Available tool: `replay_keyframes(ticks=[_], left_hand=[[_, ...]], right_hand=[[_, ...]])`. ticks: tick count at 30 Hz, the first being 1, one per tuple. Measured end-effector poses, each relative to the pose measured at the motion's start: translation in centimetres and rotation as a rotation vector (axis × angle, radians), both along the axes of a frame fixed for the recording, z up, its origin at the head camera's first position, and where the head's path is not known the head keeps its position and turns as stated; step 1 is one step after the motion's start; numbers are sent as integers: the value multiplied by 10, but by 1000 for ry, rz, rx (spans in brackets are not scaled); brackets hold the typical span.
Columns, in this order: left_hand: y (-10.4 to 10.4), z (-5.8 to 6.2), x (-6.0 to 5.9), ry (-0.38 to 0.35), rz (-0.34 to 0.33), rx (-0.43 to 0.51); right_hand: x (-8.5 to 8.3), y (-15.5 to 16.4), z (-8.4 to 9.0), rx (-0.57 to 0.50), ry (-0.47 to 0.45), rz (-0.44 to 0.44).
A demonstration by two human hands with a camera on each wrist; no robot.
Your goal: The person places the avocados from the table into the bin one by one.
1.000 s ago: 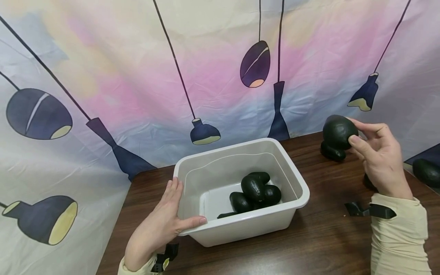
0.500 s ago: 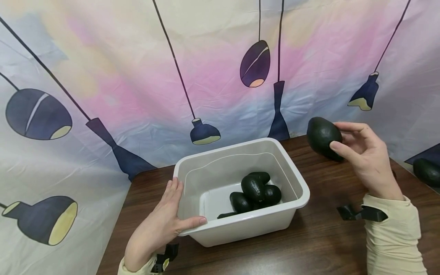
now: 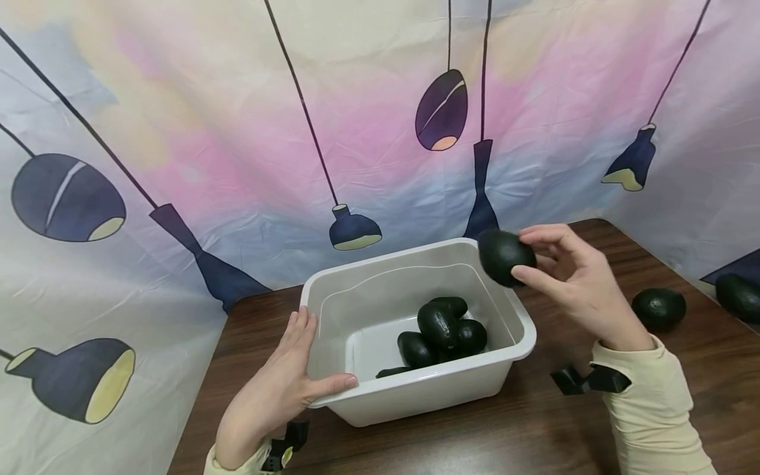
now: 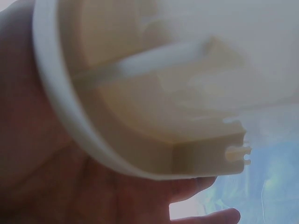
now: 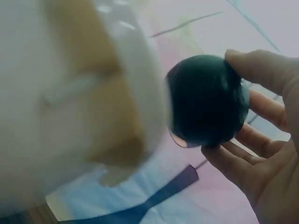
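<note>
My right hand [image 3: 564,277] holds a dark green avocado [image 3: 503,256] between thumb and fingertips, above the far right corner of the white plastic tub [image 3: 332,310]. The right wrist view shows the same avocado [image 5: 208,100] gripped by my fingers [image 5: 261,70], close beside the tub's wall [image 5: 70,107]. Several dark avocados [image 3: 442,330] lie in the bottom of the tub. My left hand [image 3: 285,382] rests flat against the tub's near left corner, thumb lying on the rim. In the left wrist view the tub's rim [image 4: 93,144] presses against my palm [image 4: 70,186].
The tub stands on a dark wooden table [image 3: 505,435]. One avocado [image 3: 658,308] lies on the table at the right, another [image 3: 737,297] at the far right edge. A patterned cloth backdrop [image 3: 237,132] hangs behind and to the left.
My right hand has carried the avocado leftward from the table's far right side to above the tub's right corner. The left hand and tub have stayed put.
</note>
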State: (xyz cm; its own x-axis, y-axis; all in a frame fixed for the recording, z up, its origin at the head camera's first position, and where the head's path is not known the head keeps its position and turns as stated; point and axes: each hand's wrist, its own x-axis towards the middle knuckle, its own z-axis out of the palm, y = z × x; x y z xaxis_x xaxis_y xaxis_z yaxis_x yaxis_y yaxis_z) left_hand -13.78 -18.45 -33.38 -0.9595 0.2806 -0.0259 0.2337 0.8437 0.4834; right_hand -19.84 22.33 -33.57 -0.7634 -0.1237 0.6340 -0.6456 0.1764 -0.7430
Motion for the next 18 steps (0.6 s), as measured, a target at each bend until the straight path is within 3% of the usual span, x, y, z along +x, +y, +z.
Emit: replay_keyframes(ticks=[4, 7, 9, 14, 18], left_hand=[[0, 0, 0, -4, -2, -1], [1, 0, -1, -5, -6, 0], [1, 0, -1, -7, -7, 1], [0, 0, -1, -6, -8, -2], [0, 0, 0, 5, -6, -2]], right_hand=[[-1, -10, -3, 58, 26, 22], [-1, -12, -3, 20, 53, 60], [-2, -9, -2, 1, 80, 37], [-2, 18, -1, 19, 106, -198], [3, 51, -2, 98, -54, -513]])
